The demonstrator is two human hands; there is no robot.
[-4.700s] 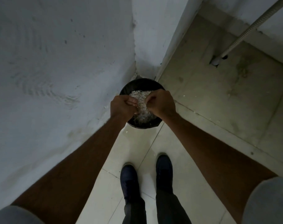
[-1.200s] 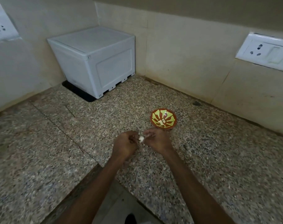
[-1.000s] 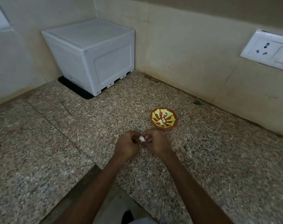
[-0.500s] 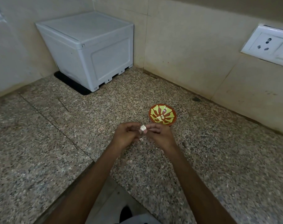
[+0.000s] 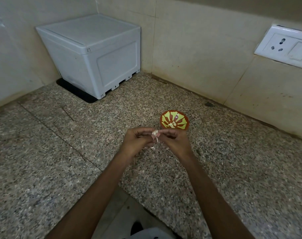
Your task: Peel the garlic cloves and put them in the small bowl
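A pale garlic clove [image 5: 155,134] is pinched between the fingertips of my left hand [image 5: 137,143] and my right hand [image 5: 174,141], just above the speckled granite counter [image 5: 60,152]. A strip of papery skin hangs down from the clove. Another pale bit of garlic or skin [image 5: 152,147] shows under my left fingers. Just beyond my right hand stands the small bowl [image 5: 174,121], orange with a yellow-green pattern. It holds at least one pale peeled clove.
A white plastic box [image 5: 95,54] stands on a dark mat in the counter's back left corner. Tiled walls close in the back, with a white socket plate [image 5: 284,46] at the right. The counter's inner corner edge lies below my forearms.
Several seconds ago both hands were over a black bin of garlic skins on the floor. Since then they came to the counter by the bowl; over the last second they rose slightly, and skin now hangs loose.
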